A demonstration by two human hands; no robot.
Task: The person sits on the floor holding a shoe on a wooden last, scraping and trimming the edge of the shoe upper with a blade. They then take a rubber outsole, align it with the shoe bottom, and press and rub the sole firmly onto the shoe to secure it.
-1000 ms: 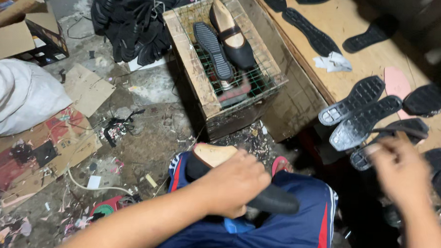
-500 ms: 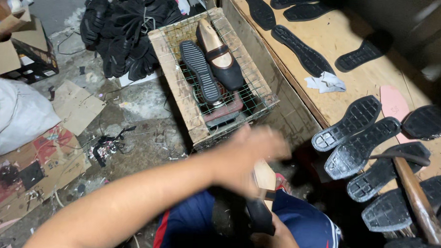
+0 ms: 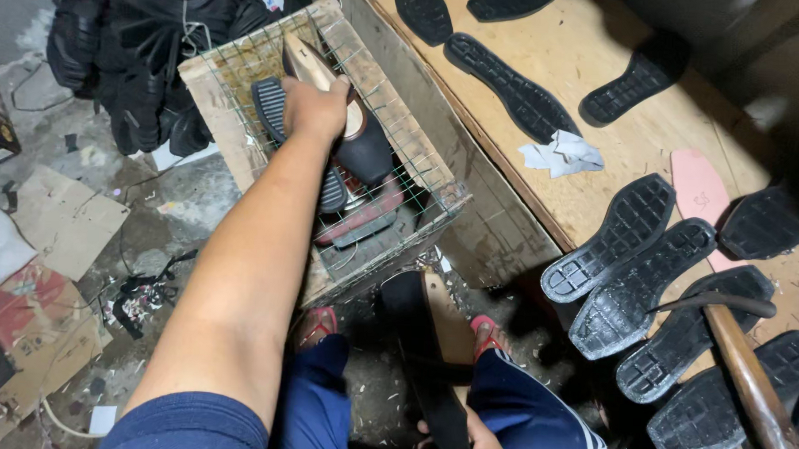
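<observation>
Moved: your left hand (image 3: pixel 313 106) has left your lap, where it hovered half a second ago, and now stretches out to the wire-topped wooden crate (image 3: pixel 420 154).
Left hand: its fingers curl over the black shoe (image 3: pixel 362 143) on the crate's mesh, at the tan insole end; whether they grip it or only press it, you cannot tell from here.
Shoe: it lies along the mesh, just beside a ribbed black sole (image 3: pixel 271 105) that your wrist partly covers.
Right hand: your right hand (image 3: pixel 463 444) sits low at the frame's bottom edge, closed around the near end of a long black sole piece (image 3: pixel 425 367).
Sole piece: it stands up between your knees, leaning against a pale tan board (image 3: pixel 449 319) by your red sandals (image 3: pixel 489 329).
Meaning: judged from this, the piece from your lap has gone down to the right hand while the left deals with the shoe on the crate.
Crate inside: under the mesh, reddish and dark parts show, too dim to name.
Bench: the plywood bench (image 3: pixel 600 72) on your right carries rows of black treaded outsoles (image 3: pixel 625 228), a pink insole (image 3: pixel 702 191) and a crumpled white rag (image 3: pixel 561 155).
Hammer: a wooden-handled hammer (image 3: pixel 748 378) lies across the near outsoles.
Floor: cardboard scraps (image 3: pixel 63 222) and a heap of black shoe uppers (image 3: pixel 149 56) lie beyond the crate.
</observation>
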